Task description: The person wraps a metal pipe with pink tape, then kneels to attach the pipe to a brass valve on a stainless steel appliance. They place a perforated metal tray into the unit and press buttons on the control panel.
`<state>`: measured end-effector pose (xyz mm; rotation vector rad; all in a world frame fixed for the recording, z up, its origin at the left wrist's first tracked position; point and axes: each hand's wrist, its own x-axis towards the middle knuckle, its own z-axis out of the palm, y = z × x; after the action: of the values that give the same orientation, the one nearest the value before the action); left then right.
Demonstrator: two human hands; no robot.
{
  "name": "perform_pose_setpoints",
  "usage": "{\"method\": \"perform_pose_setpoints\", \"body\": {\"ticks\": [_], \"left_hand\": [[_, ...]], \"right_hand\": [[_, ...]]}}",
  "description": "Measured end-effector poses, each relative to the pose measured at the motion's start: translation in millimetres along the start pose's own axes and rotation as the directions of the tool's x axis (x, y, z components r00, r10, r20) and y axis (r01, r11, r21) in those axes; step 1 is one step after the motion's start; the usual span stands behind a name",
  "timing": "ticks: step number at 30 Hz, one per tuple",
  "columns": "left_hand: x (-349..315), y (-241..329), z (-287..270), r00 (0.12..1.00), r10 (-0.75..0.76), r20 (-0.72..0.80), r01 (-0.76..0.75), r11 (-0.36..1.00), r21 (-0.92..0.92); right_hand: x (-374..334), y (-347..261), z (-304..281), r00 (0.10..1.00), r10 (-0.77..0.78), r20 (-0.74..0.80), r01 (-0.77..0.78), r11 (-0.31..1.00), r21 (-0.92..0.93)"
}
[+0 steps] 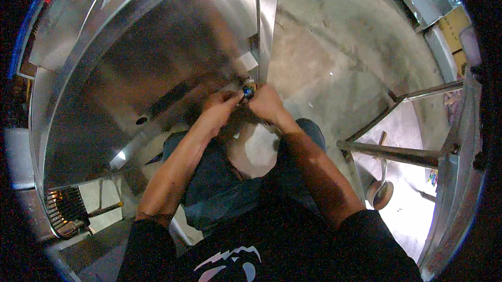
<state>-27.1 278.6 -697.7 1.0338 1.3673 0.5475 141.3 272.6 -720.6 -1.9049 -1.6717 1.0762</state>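
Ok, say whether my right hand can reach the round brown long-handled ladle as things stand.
Probably not directly: the right hand seems busy at a small blue-and-dark fitting, and a tubular metal bar appears to cross over the ladle handle.

1. Concrete floor [334, 31], grey and stained, right of centre.
2. Tubular metal frame [392, 150], right.
3. Round, long-handled utensil [383, 194], lower right.
4. Tan box [453, 28], upper right edge.
5. Dark slatted rack [64, 209], lower left.

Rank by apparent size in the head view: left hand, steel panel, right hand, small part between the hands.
1. Steel panel
2. Left hand and right hand: look alike, not ranked
3. Small part
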Motion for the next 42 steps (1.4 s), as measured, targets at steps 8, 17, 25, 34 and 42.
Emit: {"method": "perform_pose_setpoints", "body": {"ticks": [8, 17, 25, 34, 42], "left_hand": [[4, -6, 2, 0.992, 0.106, 0.066, -0.109, 0.993, 0.036], [-10, 6, 7, 0.994, 0.11, 0.018, -0.111, 0.989, 0.102], [-9, -1, 8, 0.99, 0.135, -0.037, -0.131, 0.988, 0.083], [-5, 0, 7, 0.99, 0.143, -0.013, -0.141, 0.984, 0.105], [14, -37, -3, 0.979, 0.2, -0.024, -0.199, 0.979, 0.046]], "right_hand": [[-2, 11, 4, 0.985, -0.033, -0.171, 0.034, 0.999, 0.001], [-38, 71, 30, 0.99, -0.094, -0.108, 0.119, 0.96, 0.254], [-38, 71, 30, 0.982, -0.136, -0.133, 0.167, 0.95, 0.264], [-37, 67, 24, 0.99, -0.122, -0.066, 0.137, 0.93, 0.341], [-51, 67, -18, 0.924, -0.378, 0.062, 0.313, 0.839, 0.444]]}}
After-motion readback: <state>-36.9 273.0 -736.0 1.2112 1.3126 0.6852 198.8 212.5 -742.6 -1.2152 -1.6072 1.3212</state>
